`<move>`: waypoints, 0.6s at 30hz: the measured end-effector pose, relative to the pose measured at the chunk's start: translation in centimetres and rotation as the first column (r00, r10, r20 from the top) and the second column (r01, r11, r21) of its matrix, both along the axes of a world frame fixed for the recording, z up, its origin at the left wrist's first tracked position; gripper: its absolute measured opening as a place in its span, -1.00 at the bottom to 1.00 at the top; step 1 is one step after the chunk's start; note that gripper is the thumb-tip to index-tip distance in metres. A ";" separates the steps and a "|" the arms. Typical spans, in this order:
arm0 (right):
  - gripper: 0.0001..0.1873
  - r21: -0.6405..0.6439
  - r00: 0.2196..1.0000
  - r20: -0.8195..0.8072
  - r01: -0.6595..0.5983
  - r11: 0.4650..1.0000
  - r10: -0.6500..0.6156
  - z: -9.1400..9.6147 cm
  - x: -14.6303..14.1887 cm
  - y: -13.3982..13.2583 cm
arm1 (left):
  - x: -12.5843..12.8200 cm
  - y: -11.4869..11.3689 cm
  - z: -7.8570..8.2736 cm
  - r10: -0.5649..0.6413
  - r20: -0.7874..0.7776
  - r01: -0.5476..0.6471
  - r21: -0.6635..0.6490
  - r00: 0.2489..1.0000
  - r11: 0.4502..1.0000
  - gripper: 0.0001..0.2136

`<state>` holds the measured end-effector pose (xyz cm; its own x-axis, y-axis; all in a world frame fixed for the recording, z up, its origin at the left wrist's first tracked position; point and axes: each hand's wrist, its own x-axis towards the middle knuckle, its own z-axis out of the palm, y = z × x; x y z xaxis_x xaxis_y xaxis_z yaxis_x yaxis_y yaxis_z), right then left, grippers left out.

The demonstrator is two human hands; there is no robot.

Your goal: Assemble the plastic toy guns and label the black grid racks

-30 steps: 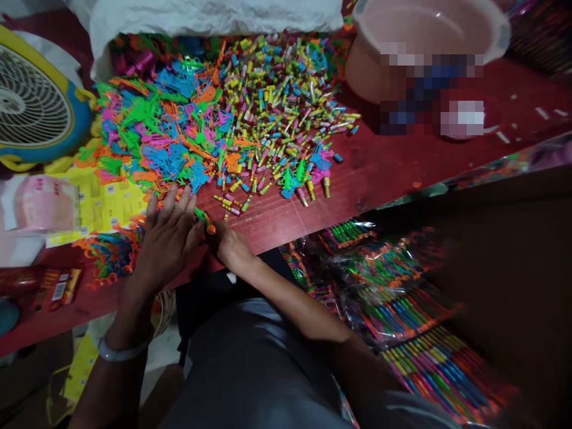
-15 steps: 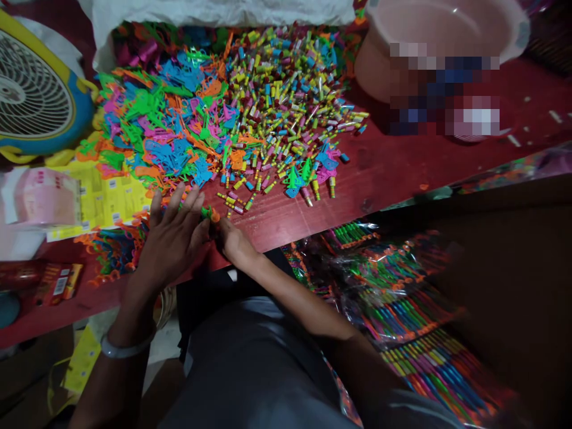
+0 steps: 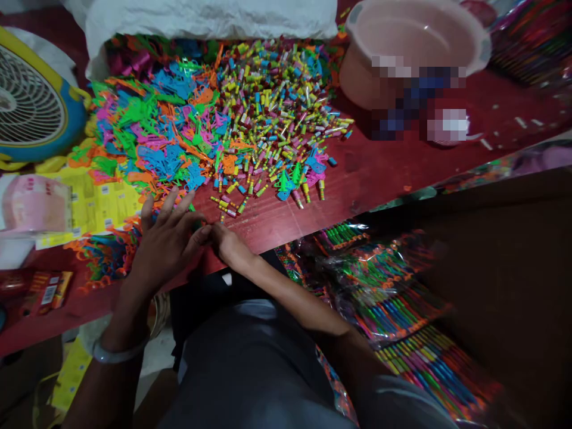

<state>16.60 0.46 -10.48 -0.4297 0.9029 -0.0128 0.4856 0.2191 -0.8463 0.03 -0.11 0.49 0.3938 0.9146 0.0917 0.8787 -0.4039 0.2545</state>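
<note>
— Checking hands first: left hand [image 3: 167, 244]?
— Resting at the front edge of the red bench [image 3: 379, 173], fingers fanned out, nothing clenched. Thumb tip touches a small dark-green bit [image 3: 197, 224]
— Right hand [image 3: 227, 241]?
— Curled, right against the left thumb, same bit between them. Fingertips are hidden, so cannot tell if it grips
— Where's the bit exactly?
— At the bench edge, where the two hands meet. Mostly covered, shape unclear
— Nearby stock?
— Heap of flat neon plastic pieces [image 3: 156, 131] just past the left fingers. Heap of small coloured tubes [image 3: 277, 101] beside it, a few strays near the hands. Yellow sheets [image 3: 102, 202] left of the left hand
— Rest of the bench?
— Pink basin [image 3: 415, 42] far right, fan [image 3: 31, 107] far left, white sack [image 3: 210, 18] behind the heaps. Clear bags of packed pieces [image 3: 393, 298] lie below the bench on the right
</note>
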 end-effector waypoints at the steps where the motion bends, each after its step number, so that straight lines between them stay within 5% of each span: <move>1: -0.87 0.034 1.000 -0.005 0.026 0.999 -0.026 -0.1 0.9 0.3 | 0.0 0.0 0.0 0.006 0.009 -0.006 0.008 1.000 1.000 -0.64; 4: -0.86 0.135 0.947 0.026 0.315 0.940 -0.321 0.1 5.6 2.2 | 0.1 0.0 -0.1 0.013 0.023 -0.013 0.007 1.000 1.000 -0.66; 7: -0.89 0.188 0.689 0.225 0.663 0.724 -0.689 0.6 11.7 4.7 | 0.1 0.2 -0.1 0.018 0.023 -0.017 -0.016 1.000 1.000 -0.66; 9: -0.78 0.184 0.588 0.349 0.721 0.668 -0.730 0.8 15.0 5.9 | 0.0 0.4 -0.1 0.022 0.020 -0.022 -0.028 1.000 0.999 -0.66; 13: -0.87 0.180 0.679 0.260 0.664 0.726 -0.686 0.9 16.5 6.7 | -0.3 0.5 -0.2 0.013 0.018 -0.013 -0.028 1.000 1.000 -0.72; 15: -0.90 0.142 0.757 0.092 0.632 0.761 -0.646 0.7 14.4 6.5 | -0.6 0.4 -0.3 0.006 0.008 -0.006 -0.020 1.000 1.000 -0.73; 18: -0.81 -0.096 0.857 -0.198 0.466 0.880 -0.475 0.2 8.7 6.0 | -0.8 0.2 -0.1 -0.012 -0.020 0.012 -0.009 1.000 1.000 -0.72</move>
